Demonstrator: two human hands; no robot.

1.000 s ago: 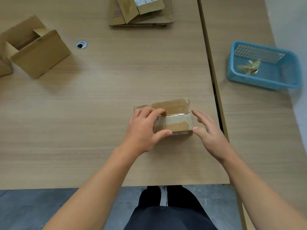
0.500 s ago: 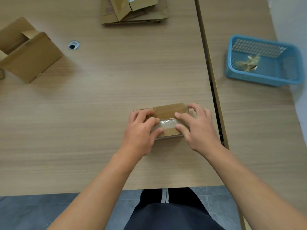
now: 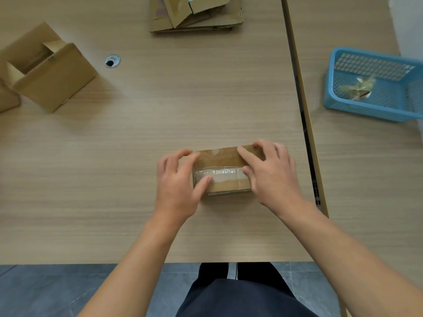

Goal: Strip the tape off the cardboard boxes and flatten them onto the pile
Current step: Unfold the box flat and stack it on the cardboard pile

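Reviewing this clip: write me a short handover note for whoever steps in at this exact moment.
Left hand grips the small box at its left end, thumb on the tape.
Right hand holds the right end.
Done: flattened pile at the far side; tape scraps in the blue basket.
Left: peel this tape, flatten the box, then the open box at far left.

Brown cardboard box (image 3: 225,156) crossed by a clear, glossy band of tape (image 3: 220,175), on a pale table (image 3: 160,110) with fine wood grain. The basket (image 3: 366,109) is bright blue with a perforated grid; the floor (image 3: 57,291) is mottled grey.
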